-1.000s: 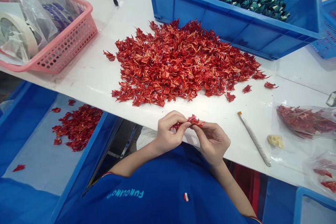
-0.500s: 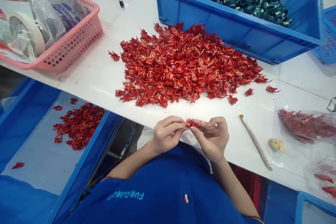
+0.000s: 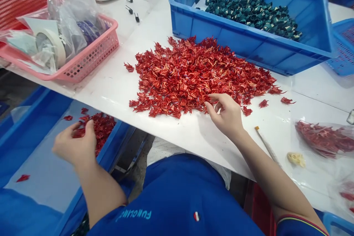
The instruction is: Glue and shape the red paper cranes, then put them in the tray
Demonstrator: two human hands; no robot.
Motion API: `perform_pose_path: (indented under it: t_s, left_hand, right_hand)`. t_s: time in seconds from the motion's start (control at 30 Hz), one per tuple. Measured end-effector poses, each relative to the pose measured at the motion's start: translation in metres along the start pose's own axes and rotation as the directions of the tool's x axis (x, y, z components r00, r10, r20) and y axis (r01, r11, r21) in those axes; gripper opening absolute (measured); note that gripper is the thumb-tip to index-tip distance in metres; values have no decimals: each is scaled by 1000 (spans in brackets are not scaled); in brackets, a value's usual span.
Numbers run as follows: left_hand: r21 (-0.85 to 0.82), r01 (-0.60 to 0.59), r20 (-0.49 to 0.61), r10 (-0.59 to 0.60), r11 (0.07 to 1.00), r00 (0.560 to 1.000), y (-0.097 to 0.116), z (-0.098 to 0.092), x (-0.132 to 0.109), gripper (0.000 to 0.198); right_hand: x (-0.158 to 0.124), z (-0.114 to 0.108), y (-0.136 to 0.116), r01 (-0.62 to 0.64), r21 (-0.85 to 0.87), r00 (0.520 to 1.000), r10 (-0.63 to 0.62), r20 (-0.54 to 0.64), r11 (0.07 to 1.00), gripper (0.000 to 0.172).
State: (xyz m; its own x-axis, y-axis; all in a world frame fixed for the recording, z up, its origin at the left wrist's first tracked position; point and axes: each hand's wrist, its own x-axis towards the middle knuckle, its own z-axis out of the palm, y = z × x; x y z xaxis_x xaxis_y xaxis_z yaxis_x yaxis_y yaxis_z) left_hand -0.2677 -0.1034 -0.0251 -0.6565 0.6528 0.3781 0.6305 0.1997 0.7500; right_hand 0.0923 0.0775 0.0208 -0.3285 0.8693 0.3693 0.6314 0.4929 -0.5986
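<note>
Over the lower blue bin at the left, my left hand (image 3: 76, 143) hangs with thumb and fingers apart and nothing visibly held. Beneath it lies a smaller heap of red folded ribbon pieces (image 3: 104, 127), partly hidden by the hand. My right hand (image 3: 227, 114) reaches to the near edge of a large pile of red ribbon pieces (image 3: 188, 77) on the white table. Its thumb and index finger are parted, their tips at the pieces there. Whether they touch one is unclear.
Behind the pile stands a blue crate (image 3: 238, 35) of dark green loops (image 3: 257, 14). A pink basket (image 3: 91, 59) with tape and plastic bags is at the left. On the right lie a white stick (image 3: 268, 145), a yellowish bundle (image 3: 295, 159) and a bag of red pieces (image 3: 323, 138).
Both hands were together at the table edge, pinching one red ribbon piece. They have separated: the left moved left over the bin and the piece left its fingers; the right moved forward to the pile.
</note>
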Motion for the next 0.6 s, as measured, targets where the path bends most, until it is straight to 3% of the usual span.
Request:
perform_pose_path:
  t_s: [0.03, 0.1, 0.17, 0.23, 0.33, 0.4, 0.5, 0.6]
  left_hand:
    - [103, 33, -133, -19, 994, 991, -5, -1, 2, 9]
    - [202, 88, -276, -30, 975, 961, -6, 3, 3, 14]
    - [161, 98, -277, -50, 982, 960, 1, 14, 1, 10]
    - [17, 73, -265, -66, 997, 962, 17, 28, -3, 9]
    - [-266, 29, -121, -64, 963, 991, 51, 53, -12, 13]
    - [-382, 73, 23, -70, 921, 997, 79, 70, -22, 3]
    - [-456, 171, 251, -57, 873, 966, 121, 95, -42, 10]
    - [-512, 361, 576, 0, 779, 817, 154, 115, -61, 19]
  right_hand:
    - [3, 5, 0, -6, -6, 1000, 6, 1, 1000, 17]
    - [7, 13, 0, -41, 20, 999, 41, 13, 999, 20]
    - [9, 19, -1, -89, 89, 996, 88, 18, 992, 19]
    - [8, 21, -3, -148, 197, 989, 148, 14, 969, 17]
    - [4, 14, -7, -249, 383, 964, 264, 15, 889, 18]
    - [-2, 5, -13, -301, 475, 946, 321, 40, 827, 21]
    - [-13, -10, -24, -359, 536, 926, 363, 104, 764, 26]
    - [-26, -21, -35, -411, 544, 909, 375, 181, 732, 27]
